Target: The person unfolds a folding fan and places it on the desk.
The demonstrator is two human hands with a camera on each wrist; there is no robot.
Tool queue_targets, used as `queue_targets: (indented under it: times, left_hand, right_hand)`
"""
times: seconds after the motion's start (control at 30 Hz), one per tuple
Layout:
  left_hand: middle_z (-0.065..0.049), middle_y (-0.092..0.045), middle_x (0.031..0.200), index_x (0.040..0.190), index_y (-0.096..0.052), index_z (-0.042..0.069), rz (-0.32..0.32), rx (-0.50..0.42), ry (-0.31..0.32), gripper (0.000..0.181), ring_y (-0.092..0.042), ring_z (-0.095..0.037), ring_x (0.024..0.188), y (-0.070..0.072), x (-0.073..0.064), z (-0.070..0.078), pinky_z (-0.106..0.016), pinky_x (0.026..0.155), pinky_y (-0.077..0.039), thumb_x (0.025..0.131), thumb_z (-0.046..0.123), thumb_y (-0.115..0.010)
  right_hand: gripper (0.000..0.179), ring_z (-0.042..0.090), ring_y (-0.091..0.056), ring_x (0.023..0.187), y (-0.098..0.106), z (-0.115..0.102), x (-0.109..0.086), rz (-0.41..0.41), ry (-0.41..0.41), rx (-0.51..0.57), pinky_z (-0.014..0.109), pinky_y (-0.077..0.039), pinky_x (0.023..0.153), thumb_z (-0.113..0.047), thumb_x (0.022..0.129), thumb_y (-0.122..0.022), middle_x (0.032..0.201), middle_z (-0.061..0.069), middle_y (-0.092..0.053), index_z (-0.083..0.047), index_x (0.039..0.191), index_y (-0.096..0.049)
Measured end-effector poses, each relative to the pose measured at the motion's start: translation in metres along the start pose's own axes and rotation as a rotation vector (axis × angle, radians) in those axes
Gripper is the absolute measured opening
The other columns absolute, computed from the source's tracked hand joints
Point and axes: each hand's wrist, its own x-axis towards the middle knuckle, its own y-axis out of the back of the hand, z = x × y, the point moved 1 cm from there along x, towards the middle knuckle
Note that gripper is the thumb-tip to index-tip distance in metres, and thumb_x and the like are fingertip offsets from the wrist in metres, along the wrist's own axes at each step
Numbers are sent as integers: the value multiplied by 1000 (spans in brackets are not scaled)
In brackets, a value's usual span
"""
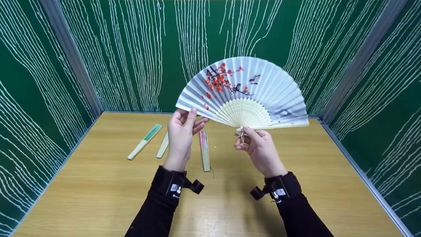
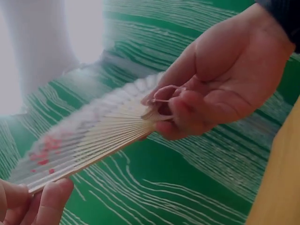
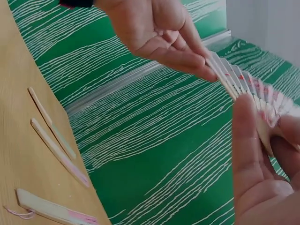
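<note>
A folding fan (image 1: pixel 263 82) is spread wide above the table, white with red blossoms, dark branches and small birds over pale slats. My right hand (image 1: pixel 261 148) pinches it at the pivot end, where a thin cord loop hangs by the fingers. At the fan's left edge, my left hand (image 1: pixel 184 131) pinches the outer slat between thumb and fingers. The left wrist view shows the fan (image 2: pixel 93 136) stretched between both hands. In the right wrist view the left hand (image 3: pixel 159 37) holds the far outer slat.
On the wooden table (image 1: pixel 98 191) lie a closed fan with a green panel (image 1: pixel 144 141), another closed fan (image 1: pixel 162 148) partly behind the left hand, and a closed fan with a pink panel (image 1: pixel 205 151). Green walls (image 1: pixel 230 19) with white wavy lines enclose the table's back and sides.
</note>
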Motion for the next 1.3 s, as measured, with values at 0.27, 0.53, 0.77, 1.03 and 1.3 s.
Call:
queue_targets:
  times: [0.27,0.53,0.77,1.03,1.3]
  left_hand:
    - [-19,-63,108,118,-53,4,45,-2,223,32,-67,-32,92,5,1,-51,-36,78,-55,93,21,-61]
    - [-21,-61,113,119,-51,3,64,48,457,31,-68,-30,92,12,-1,-90,-36,83,-54,94,19,-60]
    - [-19,-60,116,119,-48,5,75,141,523,31,-67,-32,94,21,3,-96,-36,79,-55,94,19,-61]
    - [-6,-57,94,116,-54,7,-108,763,521,35,-51,-15,60,37,3,-99,-23,46,-41,88,25,-65]
    - [-3,-56,78,107,-55,9,-225,1344,533,48,-56,-19,57,47,-7,-106,-33,53,-43,79,43,-73]
  right_hand:
    - [23,24,-68,72,37,11,13,196,-70,136,31,-57,71,-19,94,-60,84,16,-67,3,92,-62]
    - [23,23,-67,73,84,33,20,307,-166,107,31,-56,76,-20,94,-60,85,16,-66,3,100,-59]
    - [22,24,-68,80,144,34,17,445,-240,106,35,-51,88,-20,91,-65,84,14,-66,1,97,-60]
    - [17,25,-66,86,212,11,-4,663,-232,310,33,-46,95,-16,94,-60,86,15,-63,-1,100,-54]
    - [16,29,-62,101,230,-1,-15,770,-266,469,35,-43,98,-21,99,-47,94,17,-59,-6,106,-47]
